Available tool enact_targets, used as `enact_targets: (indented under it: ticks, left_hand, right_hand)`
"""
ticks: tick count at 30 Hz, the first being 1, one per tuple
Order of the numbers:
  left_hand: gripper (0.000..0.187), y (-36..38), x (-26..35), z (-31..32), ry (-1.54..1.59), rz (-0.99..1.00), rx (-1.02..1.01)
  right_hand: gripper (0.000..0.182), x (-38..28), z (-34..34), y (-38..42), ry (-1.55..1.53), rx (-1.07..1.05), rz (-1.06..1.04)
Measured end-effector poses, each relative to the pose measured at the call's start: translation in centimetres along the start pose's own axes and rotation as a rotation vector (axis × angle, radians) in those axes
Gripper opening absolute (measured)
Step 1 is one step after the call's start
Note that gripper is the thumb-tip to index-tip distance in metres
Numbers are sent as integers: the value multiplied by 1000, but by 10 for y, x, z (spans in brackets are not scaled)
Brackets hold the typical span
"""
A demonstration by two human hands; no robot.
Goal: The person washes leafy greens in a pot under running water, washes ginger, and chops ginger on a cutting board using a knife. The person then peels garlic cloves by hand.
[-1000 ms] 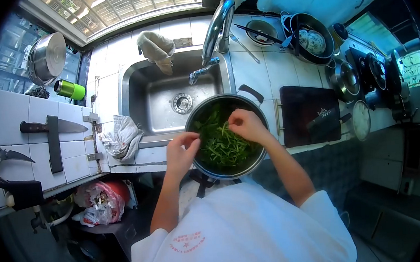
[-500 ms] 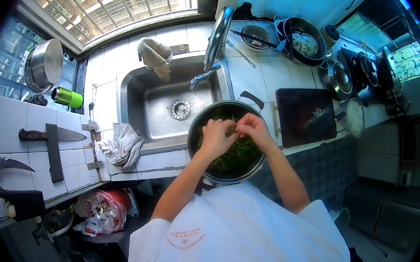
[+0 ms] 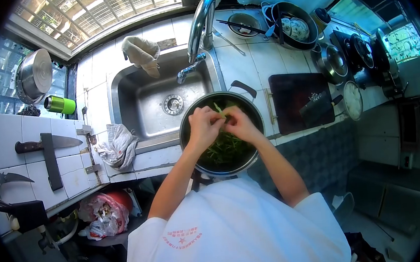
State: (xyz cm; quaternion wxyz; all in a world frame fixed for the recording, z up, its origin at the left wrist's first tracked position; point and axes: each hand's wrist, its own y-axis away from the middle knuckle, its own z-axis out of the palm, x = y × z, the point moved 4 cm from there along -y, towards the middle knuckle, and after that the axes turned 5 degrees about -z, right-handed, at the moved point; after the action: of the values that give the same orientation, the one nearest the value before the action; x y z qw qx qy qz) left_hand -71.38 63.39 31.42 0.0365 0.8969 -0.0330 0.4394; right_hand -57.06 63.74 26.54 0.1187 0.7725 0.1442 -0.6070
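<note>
A deep metal pot (image 3: pixel 259 159) stands at the counter's front edge, partly over the sink's right corner. Green leafy vegetables (image 3: pixel 228 152) fill its bottom. Over the pot, my left hand (image 3: pixel 205 127) and my right hand (image 3: pixel 242 125) meet with fingers pinched together. Between their fingertips they hold a pale green vegetable stem (image 3: pixel 219 108), its tip pointing up toward the faucet. My fingers hide the stem's lower end.
Left of the pot is a steel sink (image 3: pixel 142 122) under a faucet (image 3: pixel 202 24). To the right lies a dark cutting board (image 3: pixel 291 91) with a cleaver (image 3: pixel 318 109). A knife (image 3: pixel 68 139) and scissors (image 3: pixel 11 177) rest on the left tiles. Cloth (image 3: pixel 120 148) sits beside the sink.
A pale green stem now shows above my fingertips. Both hands remain pinched together over the pot. The whole view has shifted slightly.
</note>
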Motion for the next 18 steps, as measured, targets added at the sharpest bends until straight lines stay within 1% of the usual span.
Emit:
enact_targets:
  ticks: [2,3,5,6,7,8,9,10,11,12,13,14,15,16,17,18]
  left_hand:
    - [8,1,2,-7,65,28,59]
    - [8,1,3,-12,62,27,59]
    - [6,3,5,-31,219,50,149]
    - [5,7,8,-49,298,83,249]
    - [6,17,7,-71,357,39,322]
    - [6,29,-4,-95,351,14,418]
    - [7,49,-17,-119,332,-27,530]
    - [7,72,-33,-144,263,-130,632]
    - [10,99,-45,-168,152,-151,810]
    - [11,130,-58,-192,-28,-200,979]
    - [11,165,-75,-211,-83,-299,1153]
    - [12,200,-88,-227,-255,-340,1301]
    - [12,238,-107,-245,-553,-315,1361]
    - [13,267,-114,-256,-725,-451,1405]
    - [19,302,-141,-270,-885,-840,1163]
    - [25,336,-180,-274,-1020,-1233,854]
  right_hand:
    - [34,13,8,-2,3,-87,52]
    - [34,18,9,-1,1,-87,50]
    - [34,25,8,3,119,-96,47]
    - [34,16,7,6,118,-99,46]
    - [30,5,-1,11,392,-5,52]
    - [26,-11,-9,16,663,89,55]
    - [21,-19,-15,19,692,110,106]
    - [21,-31,-20,21,688,100,98]
    - [20,-40,-25,24,675,44,155]
    - [19,-45,-30,26,664,-13,213]
    - [19,-49,-35,27,663,-21,209]
    - [19,-52,-40,27,599,10,196]
    - [19,-55,-44,26,535,42,182]
    - [19,-56,-47,23,536,34,176]
    - [19,-58,-52,17,546,66,142]
    - [19,-61,-57,11,556,96,108]
